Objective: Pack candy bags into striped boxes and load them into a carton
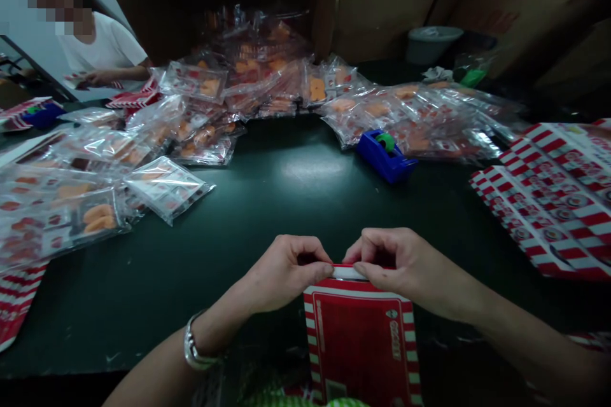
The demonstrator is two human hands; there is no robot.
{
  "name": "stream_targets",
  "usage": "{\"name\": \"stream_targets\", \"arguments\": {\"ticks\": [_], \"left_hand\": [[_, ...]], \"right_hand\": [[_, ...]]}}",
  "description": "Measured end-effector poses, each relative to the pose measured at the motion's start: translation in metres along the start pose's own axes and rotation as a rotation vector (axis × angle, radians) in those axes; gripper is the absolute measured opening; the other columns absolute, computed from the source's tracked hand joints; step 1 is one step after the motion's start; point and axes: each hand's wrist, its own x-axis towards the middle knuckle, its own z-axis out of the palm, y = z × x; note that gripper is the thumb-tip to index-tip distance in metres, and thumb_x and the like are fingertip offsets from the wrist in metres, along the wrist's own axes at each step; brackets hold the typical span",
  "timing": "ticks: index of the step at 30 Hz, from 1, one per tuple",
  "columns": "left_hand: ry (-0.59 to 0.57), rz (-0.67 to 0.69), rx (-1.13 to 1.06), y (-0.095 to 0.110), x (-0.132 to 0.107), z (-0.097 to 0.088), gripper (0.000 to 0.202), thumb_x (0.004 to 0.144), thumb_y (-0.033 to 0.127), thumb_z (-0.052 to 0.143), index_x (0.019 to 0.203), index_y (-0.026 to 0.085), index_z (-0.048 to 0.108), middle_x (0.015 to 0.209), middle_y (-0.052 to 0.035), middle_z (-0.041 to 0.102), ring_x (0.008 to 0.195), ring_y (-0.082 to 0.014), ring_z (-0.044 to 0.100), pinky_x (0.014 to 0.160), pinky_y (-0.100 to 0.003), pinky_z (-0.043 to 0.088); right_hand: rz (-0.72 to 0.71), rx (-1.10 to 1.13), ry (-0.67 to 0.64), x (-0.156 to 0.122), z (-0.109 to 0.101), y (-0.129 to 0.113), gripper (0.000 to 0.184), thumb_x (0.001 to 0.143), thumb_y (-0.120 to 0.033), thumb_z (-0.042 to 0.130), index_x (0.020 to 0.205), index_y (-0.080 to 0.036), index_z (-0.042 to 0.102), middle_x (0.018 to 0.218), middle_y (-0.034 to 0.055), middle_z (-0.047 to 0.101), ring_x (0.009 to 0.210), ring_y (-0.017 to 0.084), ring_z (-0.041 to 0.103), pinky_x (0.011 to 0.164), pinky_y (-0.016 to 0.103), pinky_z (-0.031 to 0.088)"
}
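Note:
A red cardboard box (pixel 363 337) with red-and-white striped sides stands at the table's near edge, close to my body. My left hand (pixel 286 267) pinches the left part of its top flap between thumb and fingers. On the right part of the same flap, my right hand (pixel 396 264) holds on with thumb and bent fingers. A pale strip of the flap shows between the two thumbs. The lower end of the box runs out of the picture.
Clear packets with orange pieces (pixel 167 187) are heaped at the left and back. A blue tape dispenser (pixel 386 156) with green tape stands beyond my right hand. Flat striped cartons (pixel 554 203) lie at the right. A co-worker (pixel 107 51) sits at the back left.

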Motion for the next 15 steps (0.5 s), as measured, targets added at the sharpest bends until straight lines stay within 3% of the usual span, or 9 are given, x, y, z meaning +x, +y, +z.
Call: {"name": "stream_targets", "arguments": {"ticks": [7,11,13,15], "left_hand": [[0.081,0.170,0.295,-0.005,-0.009,0.015,0.019,0.092,0.020,0.051,0.082,0.017,0.067,0.075,-0.0003,0.066,0.065,-0.0107,0.055,0.062,-0.022,0.042],[0.148,0.300,0.394,-0.013,-0.020,0.028,0.026,0.097,0.023,0.041,0.100,0.016,0.065,0.104,-0.0093,0.069,0.096,-0.0189,0.062,0.086,-0.031,0.046],[0.180,0.256,0.345,-0.013,-0.021,0.027,0.025,0.096,0.024,0.042,0.104,0.017,0.065,0.105,-0.0088,0.069,0.097,-0.0193,0.062,0.086,-0.031,0.047],[0.171,0.143,0.240,-0.009,-0.017,0.019,0.020,0.093,0.027,0.050,0.097,0.017,0.067,0.091,-0.0048,0.071,0.081,-0.0161,0.063,0.074,-0.027,0.048]], "right_hand": [[-0.041,-0.039,-0.009,-0.012,0.007,0.006,0.022,0.082,-0.034,0.060,0.065,-0.020,0.056,0.088,0.0054,0.072,0.075,0.019,0.064,0.065,0.029,0.051],[-0.069,-0.089,0.011,-0.016,0.009,0.010,0.022,0.083,-0.036,0.060,0.067,-0.021,0.059,0.087,0.0044,0.072,0.076,0.019,0.064,0.067,0.029,0.050],[-0.046,-0.071,-0.012,-0.010,0.006,0.009,0.021,0.083,-0.035,0.061,0.068,-0.021,0.057,0.090,0.0042,0.071,0.079,0.018,0.064,0.069,0.028,0.050],[0.003,-0.046,-0.118,0.002,-0.001,0.003,0.019,0.081,-0.036,0.063,0.072,-0.020,0.058,0.084,0.0036,0.070,0.075,0.017,0.062,0.064,0.026,0.048]]}}
